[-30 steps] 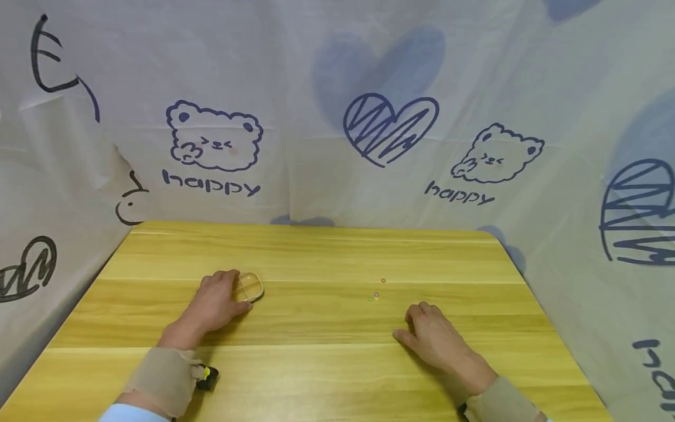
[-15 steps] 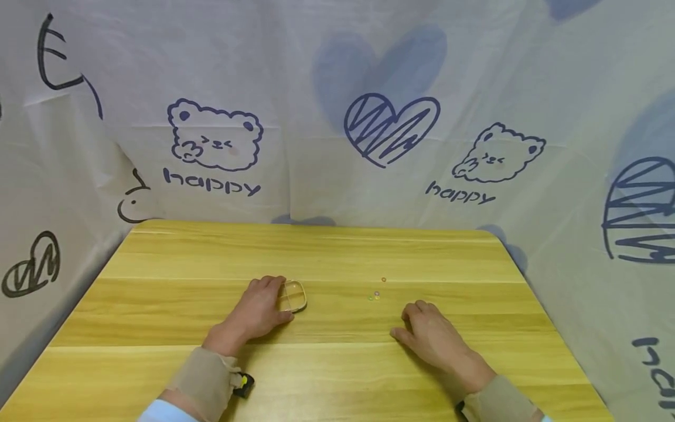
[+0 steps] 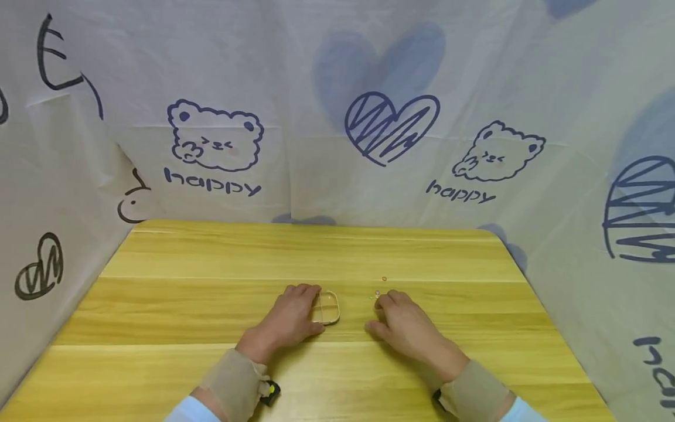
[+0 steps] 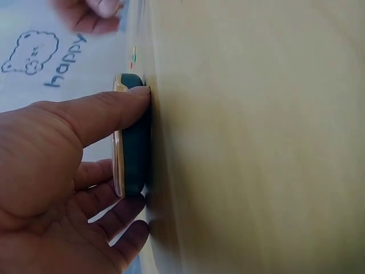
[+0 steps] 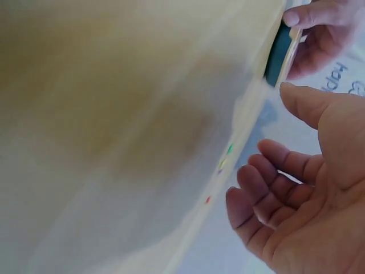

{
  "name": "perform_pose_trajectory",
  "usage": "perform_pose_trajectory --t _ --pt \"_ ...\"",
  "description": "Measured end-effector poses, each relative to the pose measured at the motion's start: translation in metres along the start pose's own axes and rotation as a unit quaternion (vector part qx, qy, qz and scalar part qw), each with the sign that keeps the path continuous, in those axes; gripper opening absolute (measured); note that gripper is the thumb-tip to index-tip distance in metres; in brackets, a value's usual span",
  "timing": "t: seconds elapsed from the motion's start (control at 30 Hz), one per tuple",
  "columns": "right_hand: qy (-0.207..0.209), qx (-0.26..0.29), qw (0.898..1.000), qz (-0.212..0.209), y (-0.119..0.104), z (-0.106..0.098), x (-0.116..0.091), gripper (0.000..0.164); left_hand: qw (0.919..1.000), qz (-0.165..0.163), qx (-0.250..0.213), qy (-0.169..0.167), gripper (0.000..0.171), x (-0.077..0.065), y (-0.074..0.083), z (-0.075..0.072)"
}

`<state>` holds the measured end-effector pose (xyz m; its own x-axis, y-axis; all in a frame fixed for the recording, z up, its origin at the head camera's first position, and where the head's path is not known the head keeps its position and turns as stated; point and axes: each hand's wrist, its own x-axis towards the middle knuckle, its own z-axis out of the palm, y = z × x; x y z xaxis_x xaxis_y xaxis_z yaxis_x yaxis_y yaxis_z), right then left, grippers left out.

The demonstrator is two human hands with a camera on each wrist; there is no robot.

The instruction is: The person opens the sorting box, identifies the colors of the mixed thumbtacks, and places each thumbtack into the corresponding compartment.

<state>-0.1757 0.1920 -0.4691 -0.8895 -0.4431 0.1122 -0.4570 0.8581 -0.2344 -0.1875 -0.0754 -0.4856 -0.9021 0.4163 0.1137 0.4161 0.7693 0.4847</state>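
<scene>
My left hand (image 3: pixel 287 316) holds a small flat compartment box (image 3: pixel 330 308) by its edges, thumb on the near side and fingers on the far side. The left wrist view shows the box's dark green body (image 4: pixel 135 142) and gold rim, low against the table. To its right, my right hand (image 3: pixel 413 329) hovers low with fingers loosely bent and nothing between them, as the right wrist view shows. Just beyond its fingertips lie several tiny coloured pieces, among them a green one (image 5: pixel 230 149) and a yellow one (image 5: pixel 222 164). An orange ring-like piece (image 3: pixel 384 279) lies a little farther back.
The wood-grain table (image 3: pixel 211 252) reaches back to a white cloth (image 3: pixel 311 181) printed with bears and hearts, which also hangs at both sides. A small black device with a yellow mark (image 3: pixel 271 393) is strapped at my left wrist.
My left hand has slid the box rightward across the table, toward the tiny pieces. My right hand has moved left and slightly forward to just beside them.
</scene>
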Motion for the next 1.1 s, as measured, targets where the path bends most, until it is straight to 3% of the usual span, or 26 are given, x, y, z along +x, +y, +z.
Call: perform_pose_trajectory --t 0.17,0.3,0.53,0.8,1.1 --pt "0.021 -0.015 0.996 -0.081 -0.018 0.004 0.018 0.053 0.9999 -0.002 -0.005 -0.011 0.081 0.003 0.009 0.006" --pt "0.006 -0.029 0.993 -0.118 -0.028 0.009 0.031 0.063 1.0 -0.003 -0.001 -0.009 0.084 0.004 0.011 0.01" --pt "-0.036 -0.035 0.992 -0.114 -0.034 0.014 0.042 0.074 0.9999 -0.008 -0.007 -0.009 0.085 -0.001 0.009 0.012" --pt "-0.05 -0.03 0.993 -0.104 -0.035 0.016 0.046 0.074 0.9988 -0.035 -0.027 -0.019 0.08 -0.002 0.0 0.005" --pt "-0.051 -0.038 0.993 -0.101 -0.034 0.018 0.047 0.08 0.9992 -0.007 -0.006 -0.039 0.076 0.003 -0.005 0.006"
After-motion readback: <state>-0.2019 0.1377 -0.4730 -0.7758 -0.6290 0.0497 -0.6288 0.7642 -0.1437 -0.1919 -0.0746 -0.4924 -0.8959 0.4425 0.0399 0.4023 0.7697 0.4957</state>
